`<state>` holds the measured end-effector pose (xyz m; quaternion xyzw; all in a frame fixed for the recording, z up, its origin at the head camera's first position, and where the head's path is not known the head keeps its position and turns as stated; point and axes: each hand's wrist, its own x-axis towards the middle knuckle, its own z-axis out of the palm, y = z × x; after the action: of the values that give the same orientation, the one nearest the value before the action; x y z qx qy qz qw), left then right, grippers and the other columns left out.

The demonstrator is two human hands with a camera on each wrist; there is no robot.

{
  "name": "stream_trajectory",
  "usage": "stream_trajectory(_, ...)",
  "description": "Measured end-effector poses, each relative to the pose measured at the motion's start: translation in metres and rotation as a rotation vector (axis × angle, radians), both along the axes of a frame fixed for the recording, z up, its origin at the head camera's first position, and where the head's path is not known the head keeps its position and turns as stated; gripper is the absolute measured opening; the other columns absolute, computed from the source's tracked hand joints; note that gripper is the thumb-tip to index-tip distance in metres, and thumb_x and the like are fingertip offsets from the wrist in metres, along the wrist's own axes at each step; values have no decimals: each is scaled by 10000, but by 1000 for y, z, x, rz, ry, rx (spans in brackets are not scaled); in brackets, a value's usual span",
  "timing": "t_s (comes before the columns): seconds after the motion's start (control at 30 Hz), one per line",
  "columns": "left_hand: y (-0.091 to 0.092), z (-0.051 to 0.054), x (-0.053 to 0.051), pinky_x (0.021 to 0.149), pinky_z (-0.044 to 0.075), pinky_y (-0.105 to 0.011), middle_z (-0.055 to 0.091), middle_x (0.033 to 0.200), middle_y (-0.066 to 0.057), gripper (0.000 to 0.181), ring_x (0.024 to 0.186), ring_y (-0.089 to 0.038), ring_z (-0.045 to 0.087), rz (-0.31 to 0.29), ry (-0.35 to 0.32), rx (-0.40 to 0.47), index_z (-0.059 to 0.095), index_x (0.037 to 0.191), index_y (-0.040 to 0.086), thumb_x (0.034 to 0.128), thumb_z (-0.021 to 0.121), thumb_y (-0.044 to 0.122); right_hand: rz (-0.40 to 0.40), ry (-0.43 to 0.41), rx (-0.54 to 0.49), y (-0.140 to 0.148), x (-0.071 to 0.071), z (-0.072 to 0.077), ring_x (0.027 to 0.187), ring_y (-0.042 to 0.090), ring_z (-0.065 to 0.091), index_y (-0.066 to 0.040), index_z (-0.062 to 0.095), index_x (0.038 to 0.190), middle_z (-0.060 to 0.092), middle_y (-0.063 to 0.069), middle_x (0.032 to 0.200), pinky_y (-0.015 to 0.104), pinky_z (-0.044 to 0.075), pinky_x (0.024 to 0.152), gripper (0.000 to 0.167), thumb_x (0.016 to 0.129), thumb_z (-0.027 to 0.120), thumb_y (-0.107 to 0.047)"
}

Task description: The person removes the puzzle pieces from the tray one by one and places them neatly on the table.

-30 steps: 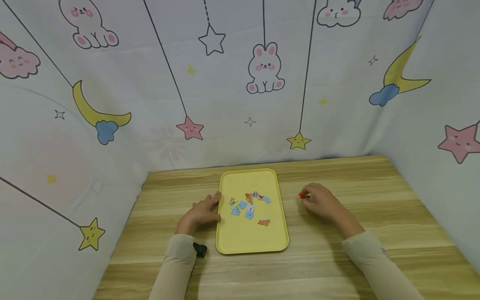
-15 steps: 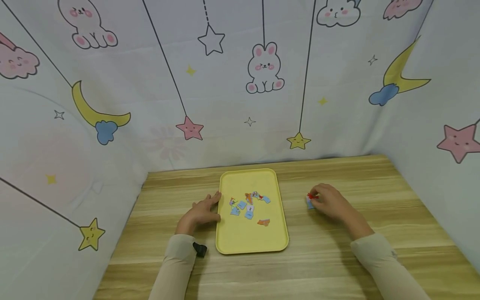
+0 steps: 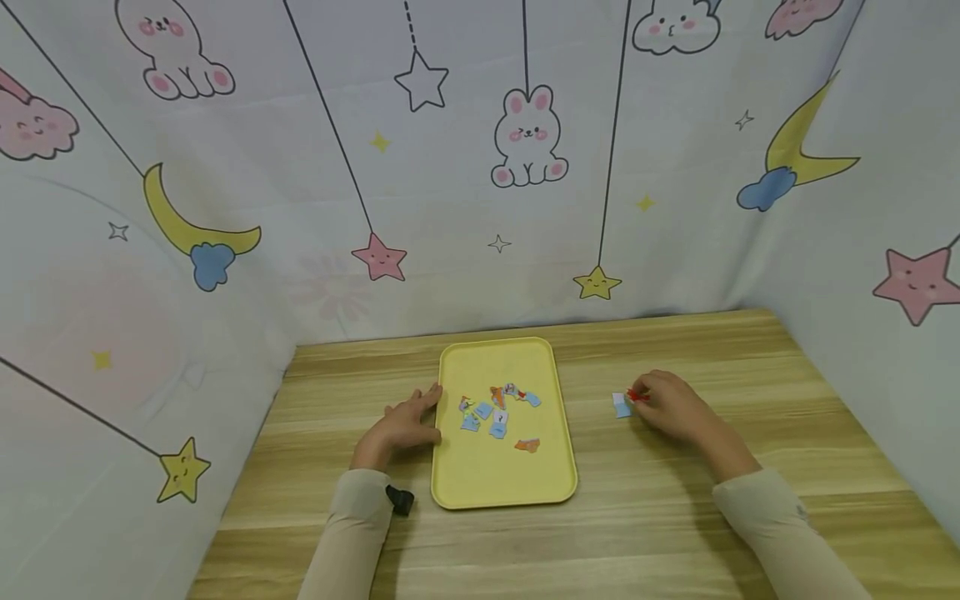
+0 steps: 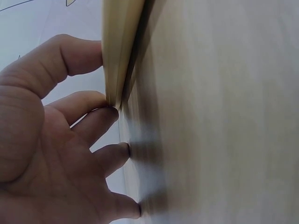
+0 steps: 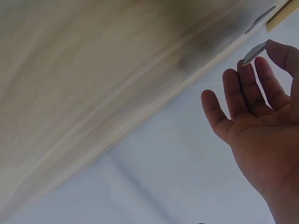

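Right hand pinching a red piece between thumb and fingertips, raised above the wooden table; left hand, fingers spread, touching the left edge of a yellow tray. A blue-and-white piece lies beside the right hand. Inside the tray: clustered printed pieces, one orange piece apart. Behind: patterned cloth.

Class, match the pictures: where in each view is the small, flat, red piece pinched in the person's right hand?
Head: the small, flat, red piece is right of centre, below mid-height, in the right hand.
Left wrist: not in it.
Right wrist: upper right, seen nearly edge-on, greyish face showing.
Shared landmark: the wood-grain table shows in all three.
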<state>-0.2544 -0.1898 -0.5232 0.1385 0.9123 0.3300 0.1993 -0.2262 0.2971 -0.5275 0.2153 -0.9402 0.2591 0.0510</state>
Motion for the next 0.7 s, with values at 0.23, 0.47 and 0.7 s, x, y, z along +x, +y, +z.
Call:
stream_trajectory(0.23, -2, -1, 0, 1173, -67, -791, 274, 1717, -98, 991, 1608, -402, 118, -1, 1, 6, 299, 1662, 62, 796, 775, 134, -3, -7, 19, 8, 2, 0, 964, 353, 703, -10, 714, 962, 739, 100, 974, 550, 568, 880, 75, 895, 745, 1)
stream_trajectory(0.47, -2, 0, 2, 1174, -68, -790, 272, 1718, -106, 990, 1606, -413, 117, -4, -3, 3, 297, 1661, 56, 795, 770, 130, -8, -22, 44, 14, 2, -6, 936, 326, 696, -12, 720, 956, 721, 81, 955, 528, 577, 850, 56, 909, 748, -18)
stream_trajectory(0.7, -2, 1, 1, 1169, -74, -795, 255, 1723, -107, 981, 1607, -414, 106, -17, -1, 0, 283, 1666, 58, 815, 765, 141, -6, -30, 57, 13, 1, -7, 895, 282, 674, -24, 721, 953, 700, 53, 930, 505, 571, 814, 44, 914, 742, -29)
